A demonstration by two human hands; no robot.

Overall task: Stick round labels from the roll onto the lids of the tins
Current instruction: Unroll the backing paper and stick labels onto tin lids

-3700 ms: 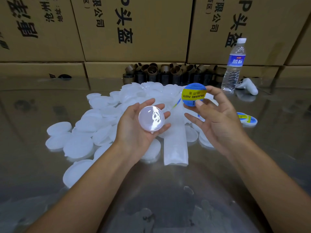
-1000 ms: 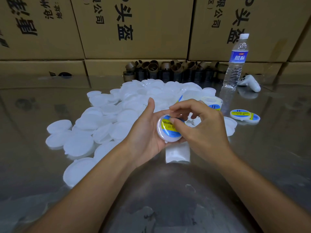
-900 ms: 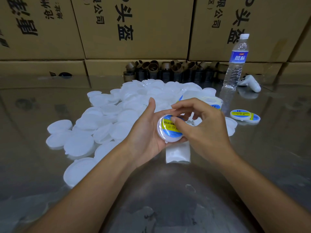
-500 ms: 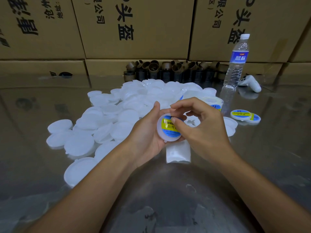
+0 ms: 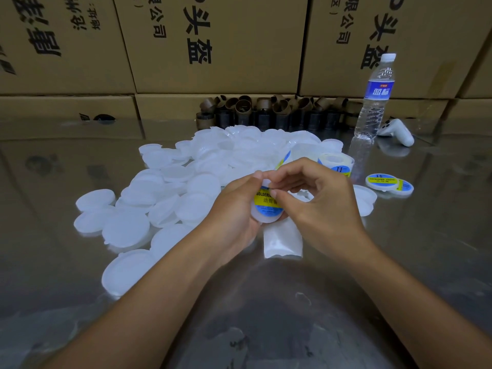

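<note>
A person's left hand (image 5: 234,206) cups a white lid (image 5: 266,216) above the steel bench (image 5: 266,315), fingers curled round its rim. The lid's face is turned up toward the camera. The right hand (image 5: 319,206) pinches the lid's upper edge, its thumb bearing down on the blue-and-yellow round label (image 5: 263,203) that sits on the lid; the other fingers are loosely curled.

The label looks seated, so this appears to be the final pressing before the lid is set down. That move hinges on the layout to the right. Two labelled lids (image 5: 381,181) lie overlapping on the bench, beyond the right hand and well apart from the left. This makes the right hand the nearer one for the drop-off. The lid is round, so it has no long axis to line up.

The roll (image 5: 336,161) stands just behind the right hand, and its white backing strip (image 5: 282,239) trails toward the camera beneath both hands. The heap of bare lids (image 5: 170,198) spreads to the left, nearer the left hand.

All the lids lie loose on the bench, in no tray or box. Behind them stand a capped water bottle (image 5: 375,97), its level too hard to judge, a row of empty cardboard cores (image 5: 266,110) and closed cartons (image 5: 213,43).
</note>
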